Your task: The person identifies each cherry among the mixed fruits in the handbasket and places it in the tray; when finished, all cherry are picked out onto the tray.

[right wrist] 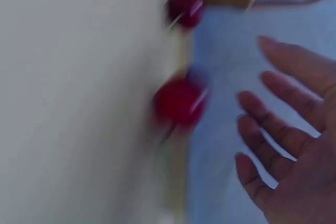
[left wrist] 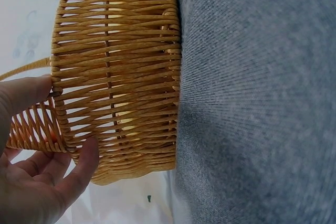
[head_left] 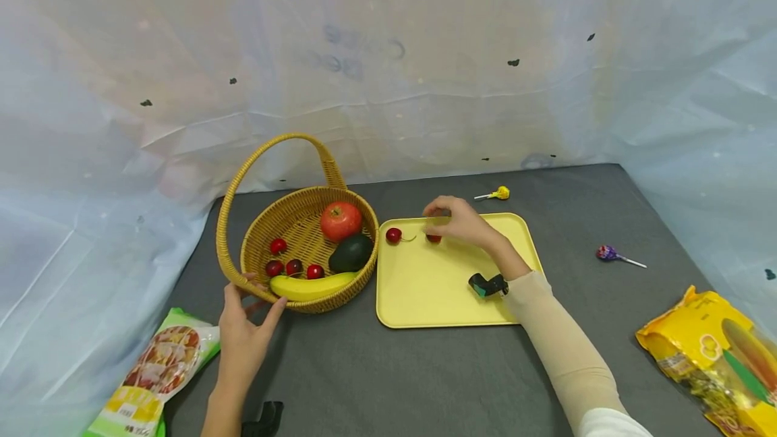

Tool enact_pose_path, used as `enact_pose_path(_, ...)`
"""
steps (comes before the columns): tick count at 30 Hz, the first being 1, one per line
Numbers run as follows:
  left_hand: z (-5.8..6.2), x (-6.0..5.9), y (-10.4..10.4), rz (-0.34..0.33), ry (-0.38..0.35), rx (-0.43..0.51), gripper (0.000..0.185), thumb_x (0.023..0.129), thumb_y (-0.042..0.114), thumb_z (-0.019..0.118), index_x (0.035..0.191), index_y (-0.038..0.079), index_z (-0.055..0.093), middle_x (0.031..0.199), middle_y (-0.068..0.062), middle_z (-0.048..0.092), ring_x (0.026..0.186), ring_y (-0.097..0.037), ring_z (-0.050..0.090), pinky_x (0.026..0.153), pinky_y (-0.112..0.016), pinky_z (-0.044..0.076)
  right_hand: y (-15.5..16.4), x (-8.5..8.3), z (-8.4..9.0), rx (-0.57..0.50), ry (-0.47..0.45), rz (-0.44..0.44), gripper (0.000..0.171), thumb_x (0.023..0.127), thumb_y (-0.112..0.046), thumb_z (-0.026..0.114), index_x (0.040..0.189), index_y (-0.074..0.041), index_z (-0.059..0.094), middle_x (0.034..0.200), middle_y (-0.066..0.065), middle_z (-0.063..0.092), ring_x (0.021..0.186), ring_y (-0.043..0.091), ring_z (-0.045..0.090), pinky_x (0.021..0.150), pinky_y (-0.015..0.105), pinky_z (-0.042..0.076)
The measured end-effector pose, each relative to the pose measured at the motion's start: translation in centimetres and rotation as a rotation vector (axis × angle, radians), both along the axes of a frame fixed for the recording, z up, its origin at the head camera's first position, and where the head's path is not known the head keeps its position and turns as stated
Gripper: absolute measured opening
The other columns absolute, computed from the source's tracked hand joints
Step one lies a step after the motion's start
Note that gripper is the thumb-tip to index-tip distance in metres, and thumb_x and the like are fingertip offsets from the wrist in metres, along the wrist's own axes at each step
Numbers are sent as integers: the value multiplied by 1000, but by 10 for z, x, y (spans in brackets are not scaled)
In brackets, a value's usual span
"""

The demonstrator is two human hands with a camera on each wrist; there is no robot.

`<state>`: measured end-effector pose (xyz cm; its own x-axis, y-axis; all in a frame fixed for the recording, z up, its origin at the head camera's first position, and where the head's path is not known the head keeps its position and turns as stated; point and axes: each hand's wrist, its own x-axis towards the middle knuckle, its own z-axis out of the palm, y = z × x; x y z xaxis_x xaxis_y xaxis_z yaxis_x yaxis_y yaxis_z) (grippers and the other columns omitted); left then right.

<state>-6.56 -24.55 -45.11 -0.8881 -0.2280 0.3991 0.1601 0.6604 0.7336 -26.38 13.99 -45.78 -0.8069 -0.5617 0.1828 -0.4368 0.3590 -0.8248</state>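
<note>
My left hand [head_left: 243, 336] grips the front left rim of a wicker basket [left wrist: 121, 66], near the foot of its arched handle [head_left: 226, 221]. Inside the basket lie a banana [head_left: 315, 286], a dark green avocado [head_left: 352, 253], a red apple [head_left: 341, 221] and several cherries [head_left: 278, 246]. Over the far part of a yellow tray [head_left: 419, 288] hovers my right hand [head_left: 464, 222], fingers spread apart in the right wrist view. Just below it is a cherry [head_left: 433, 238], blurred in that view and apart from the fingers. Another cherry [head_left: 394, 235] with a stem lies at the tray's far left corner.
A yellow lollipop [head_left: 501, 193] lies behind the tray, a purple lollipop [head_left: 607, 253] to its right. Snack bags flank the grey table: a green and white bag [head_left: 164, 363] at left, a yellow bag [head_left: 716, 349] at right. Plastic sheeting hangs behind.
</note>
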Motion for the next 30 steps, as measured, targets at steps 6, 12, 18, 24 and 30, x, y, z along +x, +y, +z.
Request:
enact_pose_path(6, -1, 1, -1, -8, 12, -7, 64, 84, -1, 79, 136, -3, 41, 115, -13, 55, 109, -17, 52, 82, -6, 50, -80, 1, 55, -111, -11, 316, 32, 92, -12, 73, 120, 1, 66, 120, 18, 64, 111, 33, 61, 98, 50, 52)
enact_pose_path(12, -2, 1, -2, -14, 23, -21, 65, 83, -1, 80, 135, -4, 41, 119, -18, 54, 108, -12, 51, 82, -6, 50, -179, -8, 86, 152, -175, 721, 46, 92, -15, 73, 133, 2, 59, 126, 13, 63, 115, 28, 60, 94, 28, 54)
enact_pose_path(18, -2, 1, 0, -28, 20, -13, 64, 83, 0, 80, 135, -4, 41, 118, -19, 54, 109, -15, 51, 83, -7, 50, -228, -13, 67, 287, -484, 780, 34, 99, -16, 65, 127, 3, 63, 124, 17, 64, 113, 34, 59, 98, 43, 53)
enact_pose_path(24, -2, 1, -1, -31, 30, -10, 65, 83, -1, 80, 135, -5, 41, 120, -19, 54, 109, -14, 51, 83, -6, 50, -238, -10, 52, 407, -631, 776, 34, 98, -15, 66, 128, -1, 62, 114, 9, 65, 107, 29, 58, 96, 44, 53)
enact_pose_path(30, -2, 3, 0, -20, 31, -12, 66, 83, -2, 80, 136, -5, 41, 124, -20, 54, 108, -11, 50, 83, -5, 48, -237, -9, 51, 451, -572, 784, 39, 94, -4, 69, 131, 2, 59, 123, 12, 63, 100, 19, 64, 94, 36, 56)
